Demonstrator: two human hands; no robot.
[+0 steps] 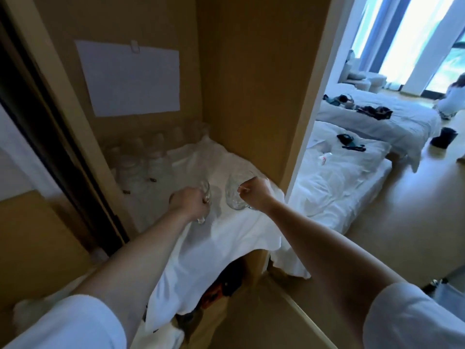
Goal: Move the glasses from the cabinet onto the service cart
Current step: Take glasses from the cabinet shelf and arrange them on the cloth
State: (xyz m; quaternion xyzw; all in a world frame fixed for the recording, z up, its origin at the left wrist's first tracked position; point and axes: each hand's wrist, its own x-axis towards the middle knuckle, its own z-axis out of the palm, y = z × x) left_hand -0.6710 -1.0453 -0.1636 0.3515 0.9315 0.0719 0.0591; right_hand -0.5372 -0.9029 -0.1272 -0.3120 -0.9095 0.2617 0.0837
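Glass could chip if they knock: left hand [188,204] grips a clear glass [205,195], right hand [254,193] a textured glass [234,195], close together above the cloth-draped shelf [221,238] near its front edge.

Overexposed daylight is pouring through the windows [415,34] at far right, leaving the cabinet [251,71] dim, while wide-angle distortion is bending the edges and soft blur is smearing the whole view.

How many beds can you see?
2. The near white bed lies beside the brown cabinet wall; the far white bed stands behind it. Others may be hidden.
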